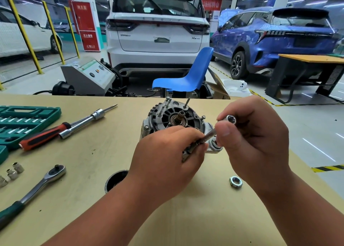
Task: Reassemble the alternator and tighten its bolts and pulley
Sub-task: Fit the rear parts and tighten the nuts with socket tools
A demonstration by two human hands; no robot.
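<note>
Head view: desk carries the alternator, shaft up. Just in front of it, your left hand has its fingers curled round a thin metal bar. Your right hand pinches the socket on the bar's end. Loose nut lies front-right of the alternator.

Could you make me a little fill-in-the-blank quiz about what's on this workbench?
The ratchet has a ____ handle.
The chair beyond the table is ____.
The loose nut lies beside the person's ____ forearm.
The socket case lies ____, sockets showing.
Missing words: green, blue, right, open.
</note>
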